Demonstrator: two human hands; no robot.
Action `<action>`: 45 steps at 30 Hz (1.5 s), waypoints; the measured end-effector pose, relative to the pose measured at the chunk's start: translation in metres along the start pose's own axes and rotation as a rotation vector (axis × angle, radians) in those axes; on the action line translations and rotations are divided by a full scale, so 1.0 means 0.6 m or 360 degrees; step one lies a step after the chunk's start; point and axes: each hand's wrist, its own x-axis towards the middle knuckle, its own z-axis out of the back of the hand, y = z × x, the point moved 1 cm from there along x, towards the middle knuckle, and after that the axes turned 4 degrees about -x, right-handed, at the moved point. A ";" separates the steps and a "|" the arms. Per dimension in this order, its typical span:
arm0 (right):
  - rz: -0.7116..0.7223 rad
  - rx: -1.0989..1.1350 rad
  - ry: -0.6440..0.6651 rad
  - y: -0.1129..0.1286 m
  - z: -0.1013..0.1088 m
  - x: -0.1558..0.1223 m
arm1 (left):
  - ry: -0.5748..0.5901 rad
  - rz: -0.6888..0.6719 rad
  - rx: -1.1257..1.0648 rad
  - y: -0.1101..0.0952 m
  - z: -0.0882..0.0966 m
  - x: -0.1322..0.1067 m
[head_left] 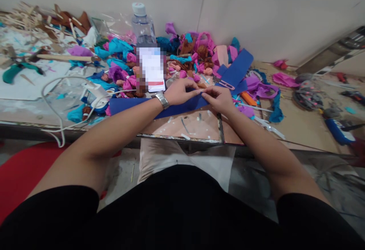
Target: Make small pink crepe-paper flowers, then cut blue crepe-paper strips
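Note:
A long strip of dark blue crepe paper (173, 110) lies along the table edge, running under my left forearm. My left hand (181, 91) pinches its upper edge near the right end. Close beside it, my right hand (219, 97) pinches the same strip, the fingertips of both hands almost meeting. More dark blue paper (238, 67) rests behind my right hand, with pink-handled scissors (226, 85) lying on it. An orange-handled cutter (248, 98) sits to the right of my right hand.
A phone (152, 67) leans before a water bottle (143, 26) amid crumpled coloured paper pieces (122, 71). A white cable (54, 109) loops over the left table edge. Green pliers (19, 69) and a hammer (68, 57) lie left. A blue can (339, 130) lies right.

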 end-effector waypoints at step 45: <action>0.0320 -0.0130 -0.0061 0.001 0.004 -0.002 | 0.0004 0.0024 -0.0118 0.007 0.002 0.004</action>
